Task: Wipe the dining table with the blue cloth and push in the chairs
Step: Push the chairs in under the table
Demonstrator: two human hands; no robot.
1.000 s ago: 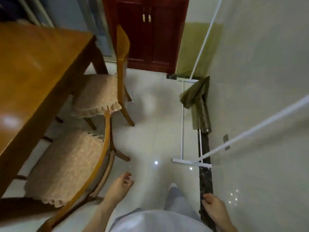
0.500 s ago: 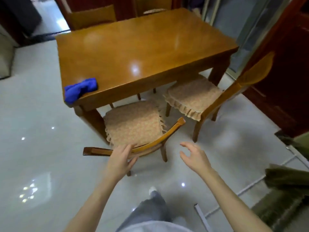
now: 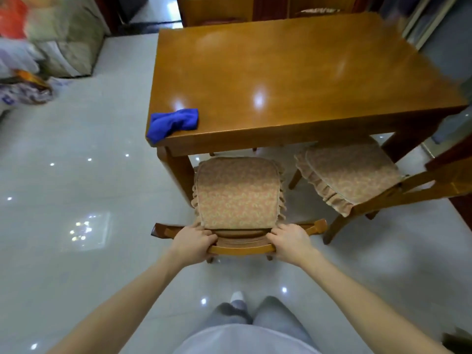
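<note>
Head view: blue cloth (image 3: 172, 123) on table (image 3: 293, 72).

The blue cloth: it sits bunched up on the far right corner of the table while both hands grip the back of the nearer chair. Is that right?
Not quite. The head view shows the blue cloth bunched up on the near left corner of the table, partly over the edge, not the far right one. The rest holds: the left hand and right hand both grip the back of the nearer chair.

The worktop (image 3: 293, 72) is bare apart from a cloth (image 3: 172, 122) at its near left corner; a second chair (image 3: 357, 180) crowds its right side.
</note>
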